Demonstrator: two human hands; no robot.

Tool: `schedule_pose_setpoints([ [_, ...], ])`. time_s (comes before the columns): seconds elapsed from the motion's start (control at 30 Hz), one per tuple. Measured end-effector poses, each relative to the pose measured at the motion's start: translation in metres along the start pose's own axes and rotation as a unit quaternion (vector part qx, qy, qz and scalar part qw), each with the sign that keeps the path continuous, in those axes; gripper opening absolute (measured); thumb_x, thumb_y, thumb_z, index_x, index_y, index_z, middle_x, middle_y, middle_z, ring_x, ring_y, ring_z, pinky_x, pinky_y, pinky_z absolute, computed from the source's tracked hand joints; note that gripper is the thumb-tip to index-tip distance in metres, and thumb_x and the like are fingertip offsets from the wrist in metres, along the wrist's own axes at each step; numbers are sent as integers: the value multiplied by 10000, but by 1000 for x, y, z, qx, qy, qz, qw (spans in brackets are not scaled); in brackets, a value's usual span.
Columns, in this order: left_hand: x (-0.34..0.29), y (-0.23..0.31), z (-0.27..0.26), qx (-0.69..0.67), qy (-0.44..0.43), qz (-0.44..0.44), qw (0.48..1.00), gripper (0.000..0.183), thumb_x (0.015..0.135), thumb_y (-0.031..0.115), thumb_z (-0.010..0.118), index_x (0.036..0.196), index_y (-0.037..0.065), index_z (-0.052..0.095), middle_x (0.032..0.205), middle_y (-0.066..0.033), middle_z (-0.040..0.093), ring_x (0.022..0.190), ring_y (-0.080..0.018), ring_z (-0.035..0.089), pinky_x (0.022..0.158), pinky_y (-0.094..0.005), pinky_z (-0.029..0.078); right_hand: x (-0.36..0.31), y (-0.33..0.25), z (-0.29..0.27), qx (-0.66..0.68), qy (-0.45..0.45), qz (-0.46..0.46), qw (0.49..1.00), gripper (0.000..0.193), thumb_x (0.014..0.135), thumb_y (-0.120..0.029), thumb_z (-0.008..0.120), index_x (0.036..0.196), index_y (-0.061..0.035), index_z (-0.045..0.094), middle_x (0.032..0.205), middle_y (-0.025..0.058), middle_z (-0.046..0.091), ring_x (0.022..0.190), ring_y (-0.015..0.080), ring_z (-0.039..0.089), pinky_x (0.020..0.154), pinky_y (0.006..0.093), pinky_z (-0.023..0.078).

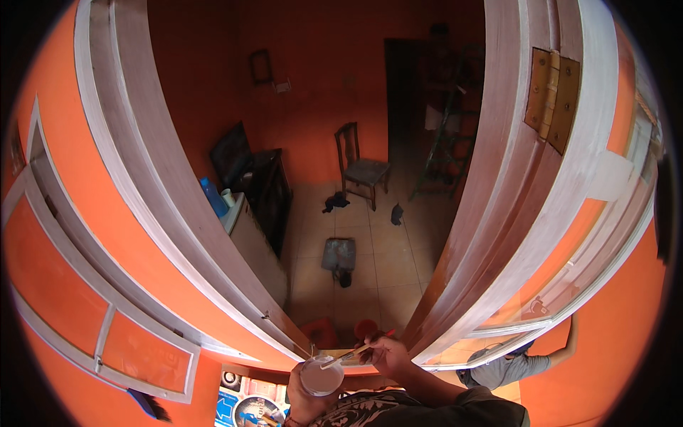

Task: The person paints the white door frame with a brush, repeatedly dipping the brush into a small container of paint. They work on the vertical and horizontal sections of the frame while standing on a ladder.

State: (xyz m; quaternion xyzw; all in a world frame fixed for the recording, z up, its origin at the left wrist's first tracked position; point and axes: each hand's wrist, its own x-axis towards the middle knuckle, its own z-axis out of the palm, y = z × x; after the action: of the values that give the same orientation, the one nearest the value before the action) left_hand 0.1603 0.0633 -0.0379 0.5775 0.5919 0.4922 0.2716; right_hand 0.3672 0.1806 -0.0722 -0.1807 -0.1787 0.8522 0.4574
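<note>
In my left hand (297, 404) is a round tub of whitish paint (321, 377), fingers wrapped about its side, low in the middle of the head view. My right hand (391, 357) pinches a thin paintbrush (350, 355) by its handle. The brush slants down to the left, and its pale tip lies over the tub's mouth; whether it touches the paint I cannot tell. Just beyond my hands stands a tall wooden frame, its left post (153, 149) and right post (491, 171) streaked with thin whitish paint. A brass hinge (552, 98) sits on the right post.
Glazed casements (107, 313) flank the opening at both sides. At lower right, a person in a grey shirt (501, 368) raises an arm along the orange wall. Inside are a chair (364, 171), a ladder (445, 142), a television (233, 158) and a blue jug (212, 196).
</note>
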Motion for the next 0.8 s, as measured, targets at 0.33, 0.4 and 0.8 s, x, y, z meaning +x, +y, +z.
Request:
schedule_pose_setpoints([
  [0.33, 2, -4, 3, -25, 14, 1, 1000, 841, 603, 260, 978, 1250, 0, 509, 1118, -150, 692, 1016, -229, 699, 885, -366, 563, 5, 1, 17, 13, -61, 16, 998, 165, 893, -103, 525, 1004, -29, 623, 1086, 212, 681, 938, 352, 700, 810, 447, 555],
  [0.4, 4, 3, 1, -22, 12, 3, 1000, 836, 607, 246, 978, 1252, -3, 508, 1122, -145, 691, 1026, -221, 693, 890, -364, 560, 3, 1, 18, 8, -45, 19, 999, 166, 891, -110, 528, 1006, -31, 620, 1085, 214, 682, 938, 354, 700, 808, 450, 556],
  [0.8, 7, 22, -4, -29, 13, -4, 999, 817, 621, 194, 973, 1248, -15, 493, 1127, -149, 686, 1026, -219, 684, 885, -363, 555, 4, -1, 8, 0, -2, 2, 1000, 173, 895, -136, 533, 1021, -49, 612, 1065, 207, 693, 950, 347, 697, 827, 449, 541],
])
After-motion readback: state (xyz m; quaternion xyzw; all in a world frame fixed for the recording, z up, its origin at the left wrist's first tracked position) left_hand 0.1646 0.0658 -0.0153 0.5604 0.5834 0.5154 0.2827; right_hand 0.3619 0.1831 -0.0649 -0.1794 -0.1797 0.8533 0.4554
